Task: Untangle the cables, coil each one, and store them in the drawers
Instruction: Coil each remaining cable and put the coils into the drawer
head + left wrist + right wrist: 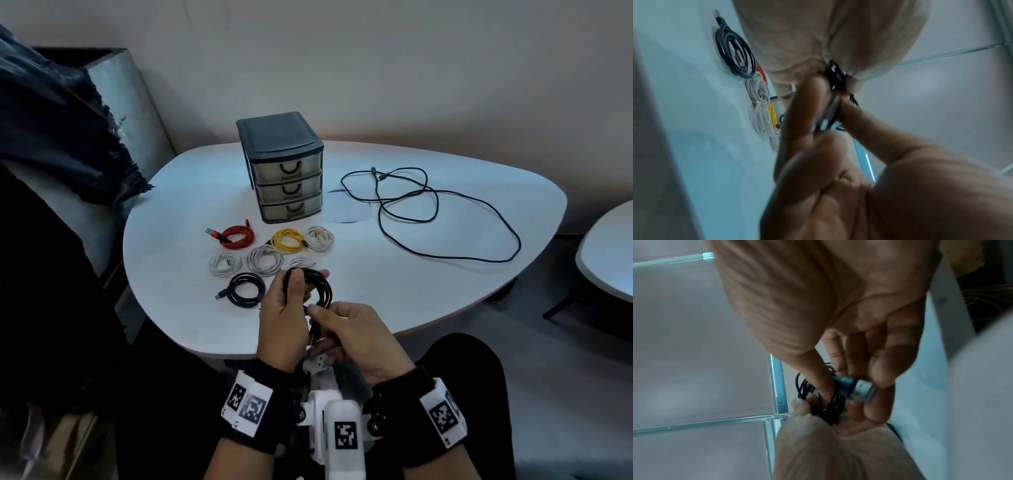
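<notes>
Right wrist view alone: plug (857, 386) between right hand (859, 318) fingers.

The left hand (286, 318) hides part of the black coil (317, 289); drawer (287, 171) contents are too murky to tell.

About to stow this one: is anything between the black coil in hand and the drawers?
Yes. The coiled cables lie on the table between the black coil and the drawers, and all three drawers are closed.

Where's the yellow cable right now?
In the head view, the coiled yellow cable lies on the table before the drawer unit, between the red coil and a white coil.
</notes>
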### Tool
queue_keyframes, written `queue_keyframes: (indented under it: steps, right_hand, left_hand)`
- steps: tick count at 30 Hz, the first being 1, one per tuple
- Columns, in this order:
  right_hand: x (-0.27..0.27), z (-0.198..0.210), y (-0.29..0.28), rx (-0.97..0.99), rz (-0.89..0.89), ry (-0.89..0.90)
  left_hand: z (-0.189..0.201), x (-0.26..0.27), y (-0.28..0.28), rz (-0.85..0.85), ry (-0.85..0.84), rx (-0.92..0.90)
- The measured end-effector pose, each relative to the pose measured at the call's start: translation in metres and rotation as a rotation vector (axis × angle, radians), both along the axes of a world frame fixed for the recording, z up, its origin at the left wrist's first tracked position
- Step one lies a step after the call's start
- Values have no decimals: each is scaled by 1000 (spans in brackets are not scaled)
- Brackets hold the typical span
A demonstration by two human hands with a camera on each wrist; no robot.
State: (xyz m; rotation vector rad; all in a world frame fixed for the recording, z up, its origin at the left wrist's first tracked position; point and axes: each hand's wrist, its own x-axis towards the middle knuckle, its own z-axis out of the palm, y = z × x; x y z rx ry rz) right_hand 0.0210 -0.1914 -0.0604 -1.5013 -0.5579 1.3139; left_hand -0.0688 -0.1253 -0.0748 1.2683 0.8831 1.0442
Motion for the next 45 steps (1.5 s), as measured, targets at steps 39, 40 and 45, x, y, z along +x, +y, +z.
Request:
queue_keyframes:
  steps: [39, 40, 45]
  right_hand:
    - [19, 4, -32, 323, -166, -759]
    - [17, 4, -32, 320, -182, -749]
    - [18, 5, -35, 268, -219, -690]
  left_hand:
    - [10, -9, -10, -335, 214, 142]
    - [11, -9, -12, -355, 241, 173]
    - [11, -9, -22, -488, 249, 160]
